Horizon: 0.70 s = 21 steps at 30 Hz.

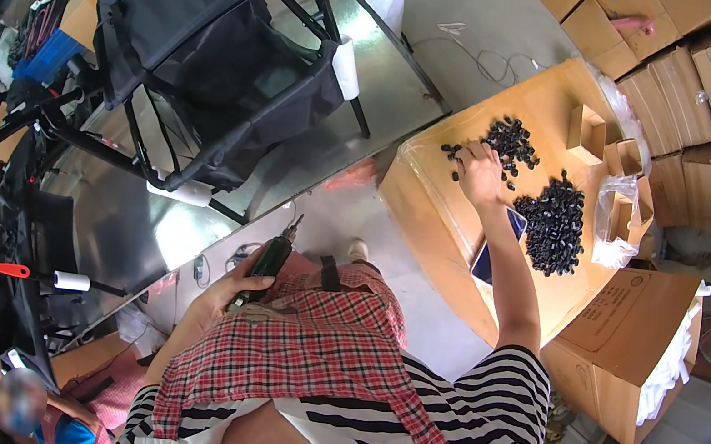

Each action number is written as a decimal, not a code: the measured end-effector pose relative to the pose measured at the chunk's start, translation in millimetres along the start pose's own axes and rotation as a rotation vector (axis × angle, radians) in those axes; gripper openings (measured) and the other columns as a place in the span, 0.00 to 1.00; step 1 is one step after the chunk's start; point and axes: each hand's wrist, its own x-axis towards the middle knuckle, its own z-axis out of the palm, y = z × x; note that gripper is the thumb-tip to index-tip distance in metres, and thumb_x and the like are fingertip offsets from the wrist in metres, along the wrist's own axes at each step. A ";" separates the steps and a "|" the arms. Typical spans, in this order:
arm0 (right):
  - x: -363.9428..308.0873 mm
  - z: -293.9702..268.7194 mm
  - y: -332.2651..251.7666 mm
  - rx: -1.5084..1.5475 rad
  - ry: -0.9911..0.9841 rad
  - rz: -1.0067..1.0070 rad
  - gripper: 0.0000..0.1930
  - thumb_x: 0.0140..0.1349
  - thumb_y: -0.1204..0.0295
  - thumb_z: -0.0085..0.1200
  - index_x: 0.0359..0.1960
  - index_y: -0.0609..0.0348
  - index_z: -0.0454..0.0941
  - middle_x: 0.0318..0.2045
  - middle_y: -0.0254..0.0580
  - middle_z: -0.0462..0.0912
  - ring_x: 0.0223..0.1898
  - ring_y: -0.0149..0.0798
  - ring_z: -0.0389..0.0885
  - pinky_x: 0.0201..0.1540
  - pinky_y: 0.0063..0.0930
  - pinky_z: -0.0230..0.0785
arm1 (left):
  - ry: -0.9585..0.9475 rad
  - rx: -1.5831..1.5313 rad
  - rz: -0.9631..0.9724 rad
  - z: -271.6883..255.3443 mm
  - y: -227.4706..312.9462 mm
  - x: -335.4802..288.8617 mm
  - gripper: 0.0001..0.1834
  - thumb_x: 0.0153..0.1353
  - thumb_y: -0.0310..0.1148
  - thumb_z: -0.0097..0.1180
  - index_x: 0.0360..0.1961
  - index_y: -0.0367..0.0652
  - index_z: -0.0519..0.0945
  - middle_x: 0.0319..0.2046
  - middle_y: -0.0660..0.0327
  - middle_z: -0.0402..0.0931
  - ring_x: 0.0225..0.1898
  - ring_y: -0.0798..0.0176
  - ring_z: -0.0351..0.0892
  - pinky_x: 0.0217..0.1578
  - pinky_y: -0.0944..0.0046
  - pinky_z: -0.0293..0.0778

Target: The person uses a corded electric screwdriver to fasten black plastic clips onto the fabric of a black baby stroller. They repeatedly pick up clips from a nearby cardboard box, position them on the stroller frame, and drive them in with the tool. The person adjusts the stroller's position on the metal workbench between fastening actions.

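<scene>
My left hand [237, 285] is wrapped round a dark green electric screwdriver [271, 257], its thin bit pointing up and away from my apron. My right hand [478, 174] reaches over the cardboard-topped table [429, 224], fingers slightly apart and bent down at the smaller pile of black plastic parts [514, 142]. The fingertips touch or nearly touch some parts; anything under them is hidden. A larger heap of the same black parts [553, 224] lies to the right of my forearm. Beside that forearm lies a phone [484, 264], partly covered by it.
A black fabric chair with a tube frame [214, 63] stands on the metal table [188, 234] at left. Small open cardboard boxes [586, 134] and a plastic bag [618, 220] line the far right table edge. A large carton [623, 340] stands at right. Another person [85, 402] is at lower left.
</scene>
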 end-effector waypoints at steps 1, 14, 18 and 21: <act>0.9 2.0 2.4 -0.009 -0.025 0.010 0.03 0.52 0.72 0.60 0.28 0.54 0.82 0.37 0.41 0.80 0.45 0.45 0.78 0.51 0.38 0.69 | 0.007 -0.024 -0.008 2.3 -1.1 0.1 0.49 0.57 0.33 0.68 0.77 0.46 0.55 0.58 0.60 0.70 0.54 0.64 0.72 0.56 0.67 0.66; 14.5 -7.1 8.8 0.255 0.076 0.006 0.04 0.54 0.76 0.59 0.31 0.59 0.78 0.33 0.44 0.79 0.41 0.48 0.79 0.48 0.41 0.71 | 0.094 -0.135 -0.014 19.6 -1.6 -8.9 0.50 0.56 0.32 0.68 0.77 0.48 0.54 0.62 0.56 0.68 0.58 0.61 0.71 0.58 0.67 0.65; 68.0 -55.5 -54.3 0.969 -0.044 0.244 0.02 0.64 0.80 0.57 0.34 0.63 0.77 0.34 0.40 0.83 0.36 0.33 0.83 0.42 0.28 0.76 | 0.035 0.043 0.160 15.6 1.4 -15.3 0.55 0.53 0.37 0.71 0.78 0.49 0.52 0.71 0.55 0.59 0.72 0.58 0.56 0.69 0.64 0.51; 111.4 -87.7 -123.5 1.594 -0.285 0.026 0.04 0.73 0.75 0.52 0.43 0.62 0.74 0.36 0.42 0.85 0.37 0.30 0.82 0.43 0.26 0.76 | -0.106 -0.023 0.160 32.8 40.8 -46.6 0.64 0.44 0.40 0.74 0.79 0.49 0.47 0.68 0.54 0.64 0.63 0.57 0.68 0.64 0.63 0.61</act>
